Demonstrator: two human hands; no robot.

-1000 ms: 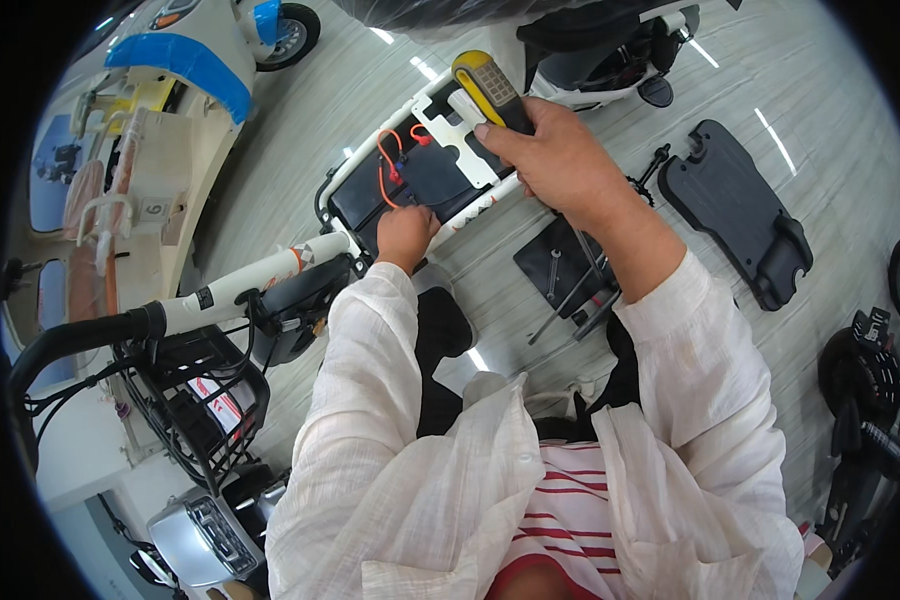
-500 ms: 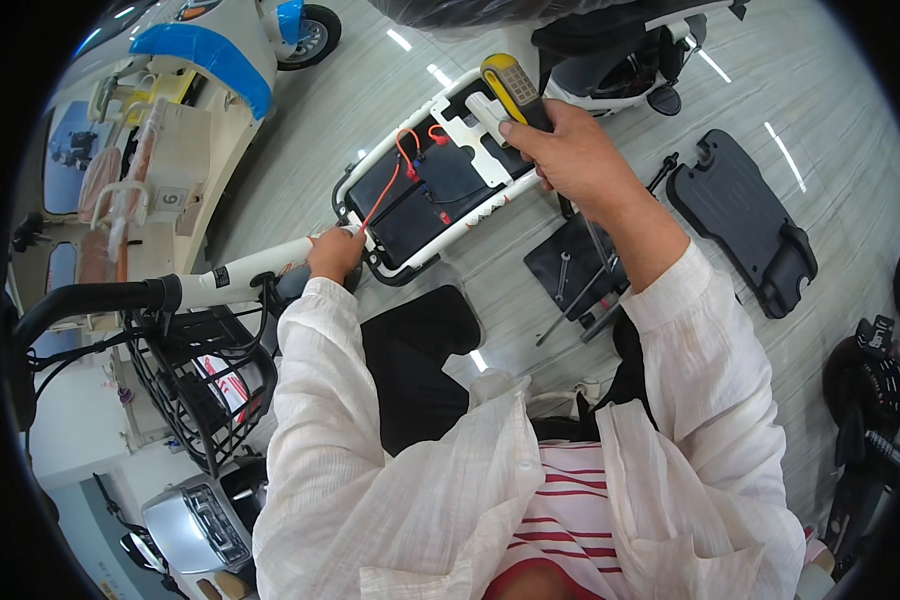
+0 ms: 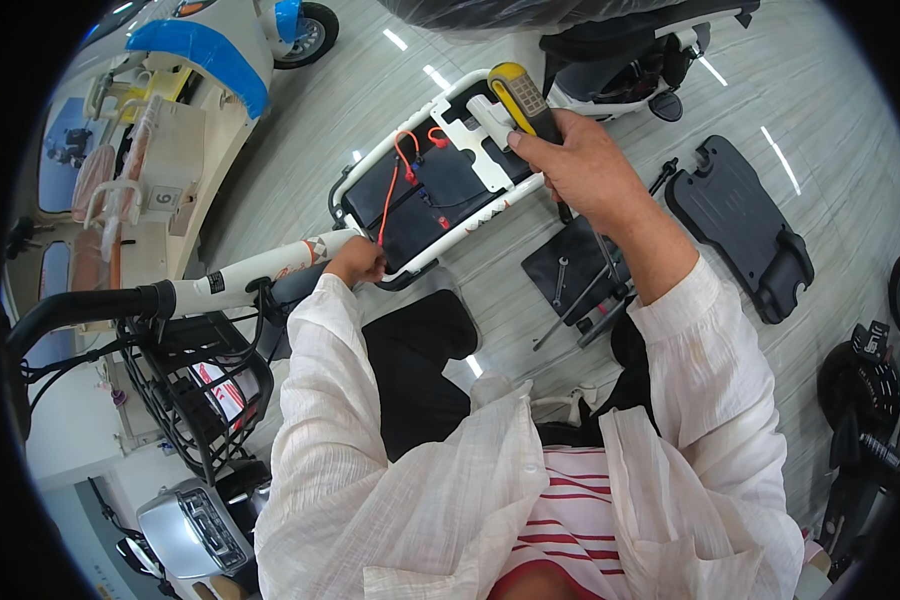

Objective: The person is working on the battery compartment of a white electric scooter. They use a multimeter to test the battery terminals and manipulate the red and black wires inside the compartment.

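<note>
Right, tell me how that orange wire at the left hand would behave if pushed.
The orange wire looks thin, so it would probably buckle rather than push stiffly, and likely weighs little. It runs nearly straight to the left hand, so there may be little slack. The orange loop nearby forms an arch, hinting at some springiness.

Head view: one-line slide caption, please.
Right hand holds a yellow-black tool over a white frame; left hand beside an orange wire.
</note>
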